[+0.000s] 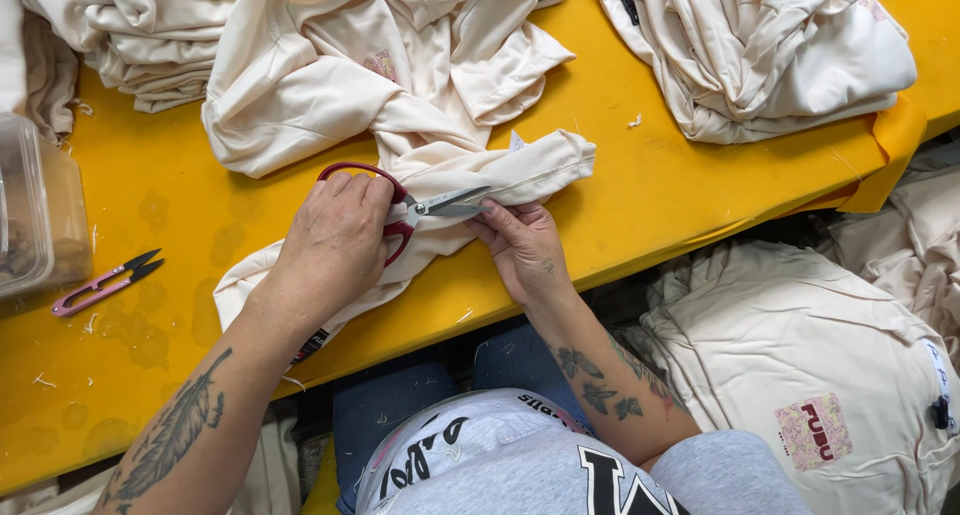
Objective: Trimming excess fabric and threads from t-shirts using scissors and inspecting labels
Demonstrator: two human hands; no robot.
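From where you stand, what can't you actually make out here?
All in the head view:
- Scissors: the left hand covers most of the red handles, and what the blade tips cut is too small to tell.
- Cream garment: bunched folds hide its shape.
- Right hand: its fingertips tuck under the cloth.
- Clear plastic box: cut off by the left edge, its contents blurred.
- Pink thread snips: their grip is too small to judge.

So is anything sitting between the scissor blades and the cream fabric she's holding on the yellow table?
Nothing visible does. The left hand holds the red-handled scissors, whose blades lie right on the cream garment. The right hand pinches that fabric just beside the blade tips. The pink thread snips lie apart on the yellow table.
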